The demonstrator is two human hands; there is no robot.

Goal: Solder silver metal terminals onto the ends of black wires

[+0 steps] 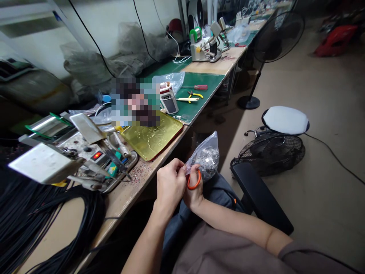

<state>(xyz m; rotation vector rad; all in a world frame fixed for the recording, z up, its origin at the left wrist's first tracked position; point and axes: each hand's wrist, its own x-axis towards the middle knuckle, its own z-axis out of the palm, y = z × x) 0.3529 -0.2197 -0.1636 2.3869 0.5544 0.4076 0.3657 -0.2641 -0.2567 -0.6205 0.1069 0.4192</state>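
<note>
Right grip (195,186) closed on orange loop (189,185)

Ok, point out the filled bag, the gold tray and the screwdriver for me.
Filled bag (208,161): head view, on its bulging side.
Gold tray (149,142): head view, on its bare floor.
Screwdriver (201,87): head view, on its red handle.

No readable text or labels

Left hand (171,180): curling its fingers inward, fingertips closing near the right thumb
Right hand (194,192): meeting the left, thumb pointing upward
Left forearm (148,236): rising from below
Right forearm (234,222): slanting in from the lower right
</note>
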